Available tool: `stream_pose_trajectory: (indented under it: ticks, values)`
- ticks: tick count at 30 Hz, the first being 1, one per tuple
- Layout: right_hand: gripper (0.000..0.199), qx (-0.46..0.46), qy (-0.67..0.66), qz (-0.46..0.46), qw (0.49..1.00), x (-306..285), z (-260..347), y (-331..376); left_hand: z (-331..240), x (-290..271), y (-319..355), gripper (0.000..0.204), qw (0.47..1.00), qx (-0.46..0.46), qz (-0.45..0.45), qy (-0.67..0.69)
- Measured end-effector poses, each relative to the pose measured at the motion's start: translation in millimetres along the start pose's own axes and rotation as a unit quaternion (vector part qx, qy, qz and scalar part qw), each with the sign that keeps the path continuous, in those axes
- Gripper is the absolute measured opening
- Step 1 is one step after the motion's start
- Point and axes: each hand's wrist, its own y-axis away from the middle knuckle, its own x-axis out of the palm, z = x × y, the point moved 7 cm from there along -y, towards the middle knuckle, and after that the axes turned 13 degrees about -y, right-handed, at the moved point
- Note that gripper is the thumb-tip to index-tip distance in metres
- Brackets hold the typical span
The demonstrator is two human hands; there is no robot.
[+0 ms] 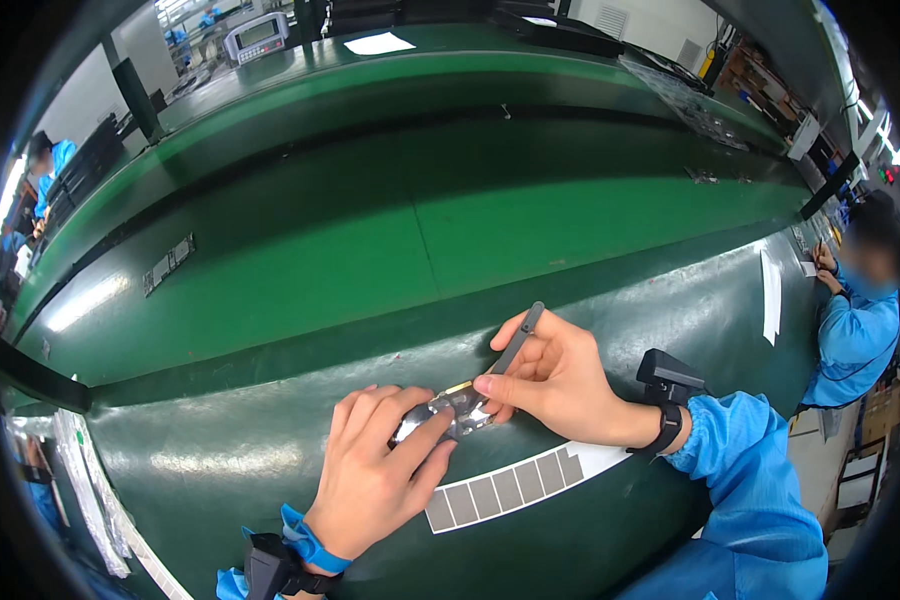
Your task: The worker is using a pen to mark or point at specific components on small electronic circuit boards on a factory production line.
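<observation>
My left hand point(375, 465) is closed over a small shiny electronic board point(460, 410), its fingertips pressing on the near side. Silver and dark patches show on the board, with a gold-coloured strip along its far edge. Pinched between the thumb and fingers of my right hand point(560, 385) is a slim dark grey tool that looks like tweezers point(518, 338). It slants down toward the board, and its lower tip is hidden by my thumb. Just below both hands lies a white strip of dark grey square stickers point(510, 490), partly under my right wrist.
A raised green shelf point(300, 270) spans the far side of the dark green worktop point(230, 450). Another circuit board point(169, 264) rests on it at left. White strips point(770, 298) lie at right, near a co-worker in blue point(855, 330). Plastic-wrapped strips point(90, 490) lie far left.
</observation>
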Motion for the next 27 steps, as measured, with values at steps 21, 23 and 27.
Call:
stream_pose_trajectory:
  ticks: [21, 23, 27]
  values:
    - [0.026, -0.24, 0.226, 0.017, 0.944, 6.2, 29.5, 16.0, -34.4, 5.7, -2.9, 0.042, 0.987, 0.117, 0.037, -0.105]
    - [0.025, -0.287, 0.204, -0.008, 0.936, -6.0, 48.0, 18.5, -34.5, 4.0, -1.5, 0.043, 0.984, 0.102, 0.027, -0.141]
    - [0.026, -0.08, 0.064, -0.002, 0.995, -48.5, 44.6, 43.5, -38.6, 7.5, -4.2, 0.042, 0.981, 0.12, 0.02, -0.153]
